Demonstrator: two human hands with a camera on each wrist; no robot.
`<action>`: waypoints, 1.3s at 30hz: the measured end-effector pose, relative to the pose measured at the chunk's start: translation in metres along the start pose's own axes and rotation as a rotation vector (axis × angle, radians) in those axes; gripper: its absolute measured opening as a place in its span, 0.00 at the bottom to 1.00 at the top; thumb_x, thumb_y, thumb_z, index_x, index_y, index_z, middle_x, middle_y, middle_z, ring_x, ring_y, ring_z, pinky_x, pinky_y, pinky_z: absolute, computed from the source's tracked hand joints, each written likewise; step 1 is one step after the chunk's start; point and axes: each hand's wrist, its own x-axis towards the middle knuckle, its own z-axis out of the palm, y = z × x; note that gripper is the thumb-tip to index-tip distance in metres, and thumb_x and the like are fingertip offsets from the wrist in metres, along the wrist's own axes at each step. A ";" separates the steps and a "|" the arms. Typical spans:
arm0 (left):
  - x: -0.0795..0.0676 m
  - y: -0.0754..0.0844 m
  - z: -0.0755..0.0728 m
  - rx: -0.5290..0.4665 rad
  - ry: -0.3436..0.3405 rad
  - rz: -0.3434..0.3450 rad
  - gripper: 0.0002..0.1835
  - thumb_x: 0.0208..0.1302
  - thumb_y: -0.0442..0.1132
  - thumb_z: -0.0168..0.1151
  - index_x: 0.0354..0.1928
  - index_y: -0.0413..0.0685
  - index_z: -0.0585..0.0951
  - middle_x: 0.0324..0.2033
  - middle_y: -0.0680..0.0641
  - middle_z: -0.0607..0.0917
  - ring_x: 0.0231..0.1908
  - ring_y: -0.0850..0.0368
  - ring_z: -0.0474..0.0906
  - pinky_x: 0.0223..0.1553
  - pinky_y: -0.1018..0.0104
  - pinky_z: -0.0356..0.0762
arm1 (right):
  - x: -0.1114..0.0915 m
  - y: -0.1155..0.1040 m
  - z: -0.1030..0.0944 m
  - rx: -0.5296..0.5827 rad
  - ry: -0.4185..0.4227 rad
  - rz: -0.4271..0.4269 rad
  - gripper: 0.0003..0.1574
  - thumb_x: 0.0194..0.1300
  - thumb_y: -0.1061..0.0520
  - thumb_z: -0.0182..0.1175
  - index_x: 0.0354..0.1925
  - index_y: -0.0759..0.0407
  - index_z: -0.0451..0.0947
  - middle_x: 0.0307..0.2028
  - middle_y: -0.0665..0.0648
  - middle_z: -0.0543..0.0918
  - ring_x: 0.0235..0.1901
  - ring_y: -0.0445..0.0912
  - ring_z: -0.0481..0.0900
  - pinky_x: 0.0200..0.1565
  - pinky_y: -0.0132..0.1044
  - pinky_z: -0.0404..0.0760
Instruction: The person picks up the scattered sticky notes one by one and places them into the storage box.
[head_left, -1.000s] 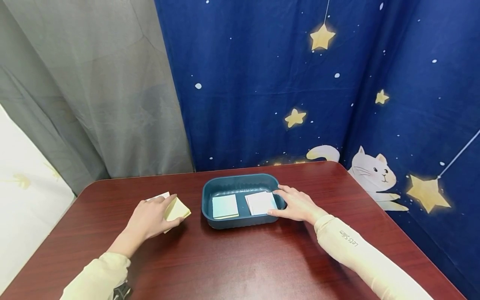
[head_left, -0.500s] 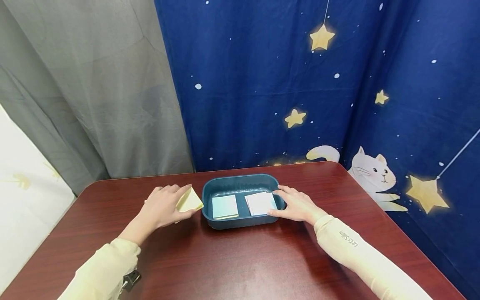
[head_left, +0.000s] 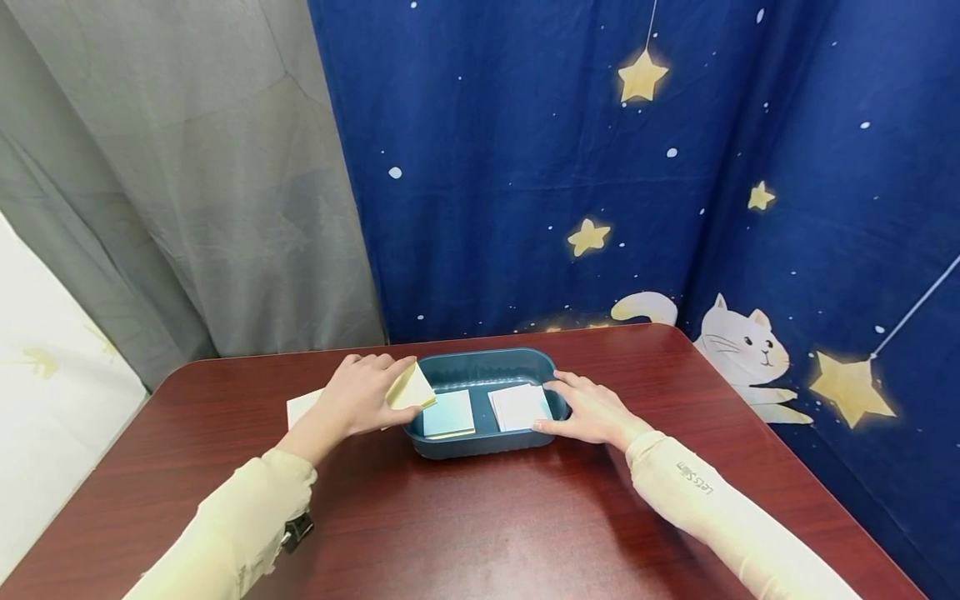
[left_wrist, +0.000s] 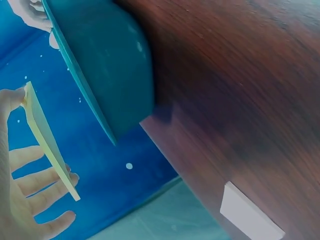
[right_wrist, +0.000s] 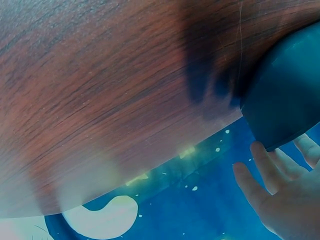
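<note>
My left hand pinches a pale yellow sticky note pad between thumb and fingers, over the left end of a dark teal plastic bin. In the left wrist view the pad is held tilted, clear of the bin's rim. Inside the bin lie a light blue pad with a yellow edge below it, on the left, and a white pad stack on the right. My right hand rests on the bin's right end, its spread fingers at the rim in the right wrist view.
A white pad lies on the table left of the bin, partly hidden by my left hand. The reddish-brown wooden table ends just behind the bin. Beyond it hang a grey curtain and a blue starry curtain.
My left hand has carried the yellow sticky note pad rightward from the table to over the bin's left rim, uncovering the white pad. My right hand has stayed on the bin.
</note>
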 end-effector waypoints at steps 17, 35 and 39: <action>0.024 0.009 0.016 -0.019 -0.074 0.062 0.38 0.45 0.67 0.54 0.53 0.49 0.74 0.36 0.46 0.78 0.36 0.51 0.74 0.38 0.53 0.65 | 0.001 0.000 0.001 -0.003 0.003 0.004 0.52 0.43 0.22 0.51 0.56 0.54 0.70 0.58 0.59 0.65 0.54 0.54 0.65 0.48 0.54 0.66; 0.037 0.022 0.042 0.011 -0.178 0.128 0.38 0.45 0.67 0.53 0.53 0.50 0.74 0.37 0.48 0.78 0.38 0.53 0.74 0.40 0.54 0.65 | 0.000 -0.002 0.001 -0.002 0.009 0.008 0.51 0.44 0.22 0.51 0.56 0.54 0.70 0.58 0.59 0.65 0.54 0.53 0.65 0.48 0.55 0.65; 0.039 0.022 0.048 0.015 -0.209 0.127 0.38 0.44 0.68 0.54 0.54 0.51 0.74 0.37 0.48 0.78 0.38 0.53 0.74 0.41 0.53 0.64 | 0.000 -0.001 0.002 -0.003 0.014 0.006 0.51 0.44 0.22 0.51 0.55 0.54 0.70 0.58 0.59 0.65 0.54 0.53 0.65 0.47 0.55 0.65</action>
